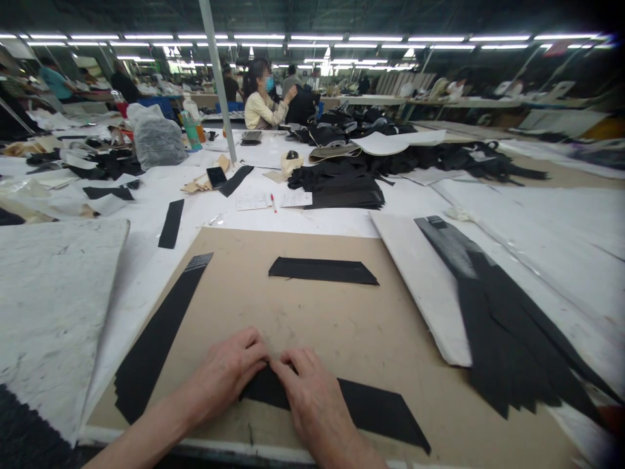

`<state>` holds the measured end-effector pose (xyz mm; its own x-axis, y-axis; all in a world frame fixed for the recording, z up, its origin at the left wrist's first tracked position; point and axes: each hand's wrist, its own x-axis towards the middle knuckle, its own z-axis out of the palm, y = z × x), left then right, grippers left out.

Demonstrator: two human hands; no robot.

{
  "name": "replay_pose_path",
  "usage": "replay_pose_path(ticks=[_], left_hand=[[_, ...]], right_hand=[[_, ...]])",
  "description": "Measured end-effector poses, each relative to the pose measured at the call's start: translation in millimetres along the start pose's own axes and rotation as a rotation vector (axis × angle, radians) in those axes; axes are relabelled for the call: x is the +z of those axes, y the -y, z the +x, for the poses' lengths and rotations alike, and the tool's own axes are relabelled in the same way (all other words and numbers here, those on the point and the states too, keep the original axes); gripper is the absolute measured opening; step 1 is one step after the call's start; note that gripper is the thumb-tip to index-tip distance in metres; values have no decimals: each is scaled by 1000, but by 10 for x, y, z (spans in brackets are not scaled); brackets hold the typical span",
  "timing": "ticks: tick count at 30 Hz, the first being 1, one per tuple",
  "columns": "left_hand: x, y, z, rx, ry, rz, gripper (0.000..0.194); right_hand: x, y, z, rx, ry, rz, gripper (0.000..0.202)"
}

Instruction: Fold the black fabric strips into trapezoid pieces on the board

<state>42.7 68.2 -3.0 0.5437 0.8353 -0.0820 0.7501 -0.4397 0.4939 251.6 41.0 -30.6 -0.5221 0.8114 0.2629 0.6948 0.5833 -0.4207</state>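
Note:
A black fabric strip (381, 407) with a slanted right end lies on the tan board (312, 326) close to me. My left hand (239, 355) pinches the strip's upper left edge, fingers closed. Right beside it, my right hand (312, 391) has thumb and fingers pressed together on the same edge and covers the strip's middle. The two sets of fingertips nearly meet. Farther up the board lies a shorter folded black piece (322, 270). A stack of long black strips (163, 339) rests along the board's left side.
Fanned black strips (512, 326) overlap a pale board (424, 286) on the right. At left is a white slab (53, 312). Beyond are a black fabric pile (342, 182), a red pen (273, 203), a phone (216, 177) and a metal pole (218, 78). A seated person (263, 104) handles black material.

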Motion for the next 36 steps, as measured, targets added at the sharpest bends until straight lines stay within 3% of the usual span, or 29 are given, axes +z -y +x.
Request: replay_pose_path(ticks=[5, 9, 12, 17, 29, 33, 36], left_hand=[[44, 11, -112, 189, 42, 389, 30], [202, 103, -242, 363, -125, 629, 41], [352, 184, -320, 360, -234, 688, 50], [447, 224, -373, 274, -218, 681, 55], [266, 139, -371, 335, -293, 615, 62], [334, 160, -386, 194, -279, 418, 43], [372, 122, -335, 90, -280, 217, 32]], right_hand=[[32, 56, -46, -88, 6, -182, 36], [-30, 102, -103, -93, 15, -250, 34], [-95, 52, -183, -67, 31, -264, 32], [-304, -164, -429, -23, 34, -283, 36], [-765, -775, -1171, 53, -28, -329, 44], [-836, -856, -1266, 158, -15, -290, 36], [-880, -854, -1216, 257, -9, -245, 19]])
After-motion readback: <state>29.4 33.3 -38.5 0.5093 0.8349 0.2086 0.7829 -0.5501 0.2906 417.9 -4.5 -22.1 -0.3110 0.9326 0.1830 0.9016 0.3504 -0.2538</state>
